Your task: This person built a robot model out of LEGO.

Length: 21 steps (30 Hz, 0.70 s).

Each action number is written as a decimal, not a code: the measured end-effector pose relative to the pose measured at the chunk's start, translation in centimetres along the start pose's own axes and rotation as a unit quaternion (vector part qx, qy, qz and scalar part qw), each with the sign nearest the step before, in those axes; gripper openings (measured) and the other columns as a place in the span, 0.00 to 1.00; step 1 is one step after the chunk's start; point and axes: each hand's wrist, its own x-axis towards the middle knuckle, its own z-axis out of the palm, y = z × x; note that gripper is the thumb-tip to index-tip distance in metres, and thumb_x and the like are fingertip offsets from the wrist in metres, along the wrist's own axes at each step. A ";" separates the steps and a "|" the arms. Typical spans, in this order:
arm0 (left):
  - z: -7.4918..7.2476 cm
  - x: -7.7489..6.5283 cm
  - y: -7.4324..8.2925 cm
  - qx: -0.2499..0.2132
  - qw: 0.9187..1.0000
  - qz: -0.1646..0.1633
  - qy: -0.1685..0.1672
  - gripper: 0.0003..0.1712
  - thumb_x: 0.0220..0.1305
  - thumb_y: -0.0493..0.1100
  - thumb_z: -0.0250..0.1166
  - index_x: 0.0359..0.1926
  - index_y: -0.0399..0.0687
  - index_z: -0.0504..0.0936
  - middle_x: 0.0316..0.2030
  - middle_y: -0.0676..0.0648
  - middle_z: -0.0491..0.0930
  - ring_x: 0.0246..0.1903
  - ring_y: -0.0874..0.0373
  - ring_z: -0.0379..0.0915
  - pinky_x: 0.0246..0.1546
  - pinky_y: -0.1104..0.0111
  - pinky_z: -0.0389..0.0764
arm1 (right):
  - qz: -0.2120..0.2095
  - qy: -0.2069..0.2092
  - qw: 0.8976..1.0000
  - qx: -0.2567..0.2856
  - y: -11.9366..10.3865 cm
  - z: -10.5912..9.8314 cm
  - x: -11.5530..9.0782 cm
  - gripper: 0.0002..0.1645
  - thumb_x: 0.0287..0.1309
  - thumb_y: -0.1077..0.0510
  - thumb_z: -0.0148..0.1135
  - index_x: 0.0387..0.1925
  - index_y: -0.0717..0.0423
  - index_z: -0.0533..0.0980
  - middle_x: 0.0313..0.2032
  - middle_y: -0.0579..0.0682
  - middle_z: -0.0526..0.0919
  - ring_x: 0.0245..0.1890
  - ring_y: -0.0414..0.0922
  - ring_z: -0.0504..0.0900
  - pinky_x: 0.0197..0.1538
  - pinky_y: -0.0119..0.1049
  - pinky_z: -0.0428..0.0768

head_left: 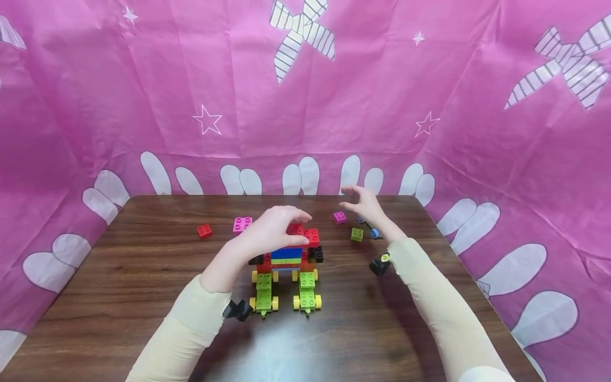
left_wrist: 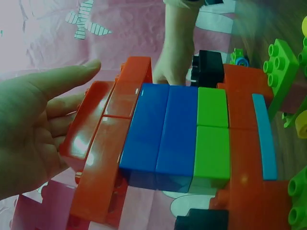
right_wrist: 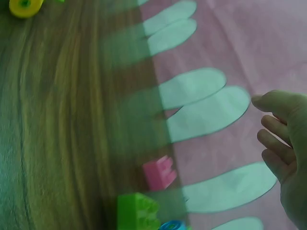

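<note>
A toy brick structure (head_left: pixel 286 253) stands in the middle of the table on lime-green wheeled bases (head_left: pixel 264 300) with yellow wheels. From the top down it has red bricks (left_wrist: pixel 103 158), blue bricks (left_wrist: pixel 163 134), lime bricks (left_wrist: pixel 211 148) and more red, with black bricks (head_left: pixel 315 254) out at the sides. My left hand (head_left: pixel 269 231) is at its top, thumb spread from the fingers; the fingertips are partly hidden behind the red bricks. Up over the table's far right part, my right hand (head_left: pixel 365 204) holds nothing, its fingers loosely bent.
Near the right hand lie a small pink brick (head_left: pixel 339 217), a lime brick (head_left: pixel 357 234) and a piece with blue wheels (head_left: pixel 374 233). A red brick (head_left: pixel 204 231) and a larger pink brick (head_left: pixel 242 224) lie left. Pink cloth (head_left: pixel 305 127) hangs behind the table (head_left: pixel 119 297).
</note>
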 end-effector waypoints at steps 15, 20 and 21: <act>1.0 0.0 0.3 0.008 1.000 -0.020 -0.002 0.26 0.57 0.43 0.72 0.57 0.44 0.80 0.53 0.46 0.82 0.55 0.52 0.76 0.58 0.60 0.78 | 0.025 -0.088 0.994 -0.051 5.1 1.9 2.0 0.37 0.50 0.60 0.73 0.61 0.66 0.71 0.60 0.67 0.75 0.62 0.63 0.72 0.66 0.55 0.68; 1.1 0.1 0.2 0.004 1.000 -0.022 0.001 0.25 0.57 0.43 0.72 0.57 0.44 0.80 0.53 0.46 0.83 0.55 0.53 0.76 0.58 0.60 0.77 | 0.043 -0.116 0.990 -0.061 5.8 2.4 2.5 0.39 0.49 0.59 0.73 0.62 0.67 0.71 0.60 0.67 0.75 0.62 0.62 0.72 0.66 0.55 0.69; 1.1 0.1 0.2 0.004 1.000 -0.022 0.001 0.25 0.57 0.43 0.73 0.56 0.44 0.80 0.52 0.46 0.83 0.55 0.53 0.76 0.58 0.60 0.77 | 0.048 -0.122 0.989 -0.061 5.9 2.5 2.6 0.39 0.49 0.58 0.74 0.62 0.66 0.71 0.60 0.67 0.75 0.62 0.62 0.72 0.66 0.55 0.69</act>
